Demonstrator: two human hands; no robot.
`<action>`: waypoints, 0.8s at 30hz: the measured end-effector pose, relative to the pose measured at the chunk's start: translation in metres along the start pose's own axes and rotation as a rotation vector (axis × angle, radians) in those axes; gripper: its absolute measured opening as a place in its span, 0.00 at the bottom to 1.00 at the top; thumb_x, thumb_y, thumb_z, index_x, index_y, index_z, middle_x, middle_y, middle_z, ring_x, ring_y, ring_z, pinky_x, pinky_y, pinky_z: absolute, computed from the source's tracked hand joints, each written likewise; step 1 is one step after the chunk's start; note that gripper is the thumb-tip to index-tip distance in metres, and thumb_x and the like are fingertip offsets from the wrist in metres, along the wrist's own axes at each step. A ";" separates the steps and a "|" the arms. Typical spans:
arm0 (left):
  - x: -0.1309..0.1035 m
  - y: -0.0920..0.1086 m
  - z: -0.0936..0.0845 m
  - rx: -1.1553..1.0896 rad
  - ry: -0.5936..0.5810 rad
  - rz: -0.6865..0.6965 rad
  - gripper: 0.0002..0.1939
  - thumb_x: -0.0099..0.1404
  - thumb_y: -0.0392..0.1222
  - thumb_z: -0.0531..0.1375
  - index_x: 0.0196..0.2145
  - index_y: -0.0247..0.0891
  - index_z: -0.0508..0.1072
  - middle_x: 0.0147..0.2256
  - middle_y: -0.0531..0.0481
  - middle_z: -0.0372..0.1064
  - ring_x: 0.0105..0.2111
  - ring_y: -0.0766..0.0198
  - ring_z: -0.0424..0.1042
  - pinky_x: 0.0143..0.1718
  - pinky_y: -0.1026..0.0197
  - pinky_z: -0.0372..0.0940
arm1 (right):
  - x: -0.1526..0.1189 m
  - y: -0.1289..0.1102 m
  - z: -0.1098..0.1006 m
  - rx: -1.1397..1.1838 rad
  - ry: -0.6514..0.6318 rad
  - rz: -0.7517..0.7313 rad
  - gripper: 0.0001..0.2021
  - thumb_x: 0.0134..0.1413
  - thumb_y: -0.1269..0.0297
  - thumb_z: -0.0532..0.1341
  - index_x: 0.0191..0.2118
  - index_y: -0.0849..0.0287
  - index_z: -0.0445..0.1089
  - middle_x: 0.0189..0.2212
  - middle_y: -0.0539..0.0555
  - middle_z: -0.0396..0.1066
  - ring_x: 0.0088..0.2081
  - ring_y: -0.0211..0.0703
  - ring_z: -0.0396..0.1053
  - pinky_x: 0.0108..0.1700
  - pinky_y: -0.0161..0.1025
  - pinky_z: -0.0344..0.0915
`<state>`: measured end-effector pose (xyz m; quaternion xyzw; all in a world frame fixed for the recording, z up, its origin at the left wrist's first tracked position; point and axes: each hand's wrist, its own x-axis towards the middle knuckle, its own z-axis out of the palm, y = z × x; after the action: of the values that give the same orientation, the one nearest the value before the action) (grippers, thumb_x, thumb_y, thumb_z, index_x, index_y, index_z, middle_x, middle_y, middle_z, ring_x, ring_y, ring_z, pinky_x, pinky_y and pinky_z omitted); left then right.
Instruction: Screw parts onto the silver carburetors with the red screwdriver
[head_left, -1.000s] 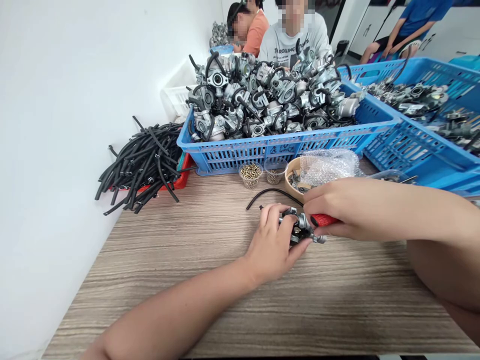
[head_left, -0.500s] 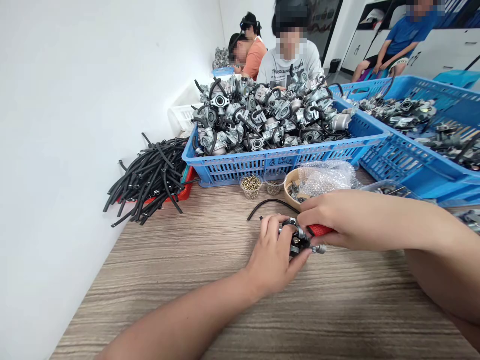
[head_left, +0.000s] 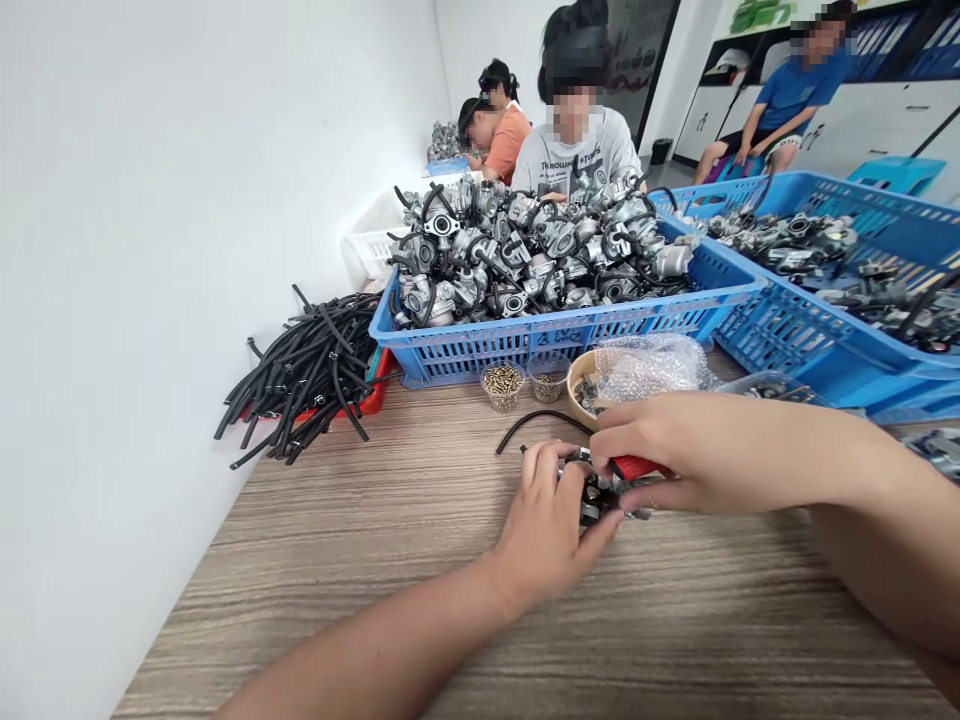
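Observation:
A metal and black carburetor-like part [head_left: 590, 507] rests on the wood-grain table [head_left: 375, 600], with the fingers of my left hand [head_left: 546, 520] wrapped round its left side. My right hand [head_left: 652, 452] is closed on a tool with a red handle [head_left: 634, 467], right against the same part. The tool's tip is hidden among the fingers. Just behind the hands a curved black hose [head_left: 534, 418] lies on the table; its right end is hidden by my right hand.
Behind are a blue crate [head_left: 480, 345] of metal parts, another blue crate [head_left: 795, 335] at right, cups of brass screws [head_left: 503, 385] and small parts [head_left: 548, 380], and a round container [head_left: 576, 400] beside bubble wrap [head_left: 652, 365]. Black hoses [head_left: 300, 370] are piled left. People sit beyond.
The view has tilted up slightly, so the scene sits a little lower. My right hand has turned slightly over the part and covers more of its right end. Both hands keep their hold.

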<state>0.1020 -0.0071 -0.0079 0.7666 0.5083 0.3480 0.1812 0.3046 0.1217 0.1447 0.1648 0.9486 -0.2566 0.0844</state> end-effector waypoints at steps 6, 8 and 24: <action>0.000 0.001 -0.001 0.008 -0.009 -0.008 0.20 0.82 0.54 0.65 0.60 0.39 0.69 0.65 0.32 0.64 0.68 0.38 0.63 0.70 0.29 0.69 | -0.001 0.000 -0.002 -0.021 0.004 -0.035 0.05 0.64 0.73 0.66 0.38 0.56 0.74 0.40 0.52 0.75 0.39 0.45 0.72 0.42 0.41 0.58; 0.000 0.001 -0.001 0.016 -0.011 -0.011 0.19 0.82 0.54 0.65 0.60 0.39 0.69 0.65 0.33 0.64 0.68 0.38 0.64 0.70 0.28 0.69 | 0.001 -0.002 -0.002 -0.026 -0.005 -0.036 0.05 0.64 0.73 0.66 0.38 0.56 0.76 0.40 0.53 0.76 0.40 0.46 0.72 0.43 0.41 0.59; 0.000 0.000 0.000 0.030 -0.008 -0.007 0.20 0.81 0.52 0.66 0.60 0.38 0.69 0.65 0.32 0.65 0.68 0.38 0.65 0.69 0.27 0.71 | -0.001 -0.013 0.016 -0.208 0.015 0.142 0.05 0.69 0.68 0.65 0.42 0.60 0.80 0.42 0.59 0.79 0.42 0.54 0.80 0.42 0.44 0.64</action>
<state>0.1025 -0.0075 -0.0079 0.7691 0.5152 0.3365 0.1728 0.3018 0.1029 0.1376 0.2238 0.9567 -0.1490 0.1117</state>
